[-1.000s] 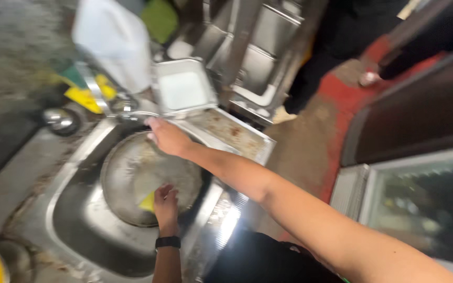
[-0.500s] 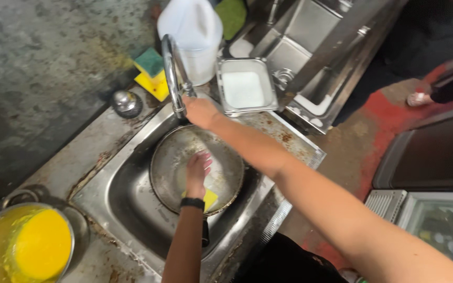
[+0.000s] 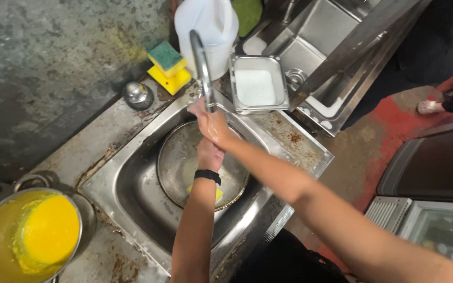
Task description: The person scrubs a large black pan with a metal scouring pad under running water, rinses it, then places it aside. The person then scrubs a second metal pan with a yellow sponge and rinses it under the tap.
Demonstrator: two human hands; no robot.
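My right hand reaches in from the right and sits just below the base of the curved tap, over the sink. My left hand, with a black band on its wrist, comes up from below, and its fingers are tucked under the right hand. Both hands are above a round metal pan lying in the sink. A yellow sponge lies loose in the pan by my left forearm. How the fingers of either hand are set is hidden.
A steel bowl of yellow batter stands at the lower left. A yellow-and-green sponge, a white jug and a small steel tray sit behind the sink. A second sink is on the right, where another person's foot is on the floor.
My left hand has left the sponge in the pan and risen to meet the right hand. The right hand has slid from the tap base down over it. The view has shifted.
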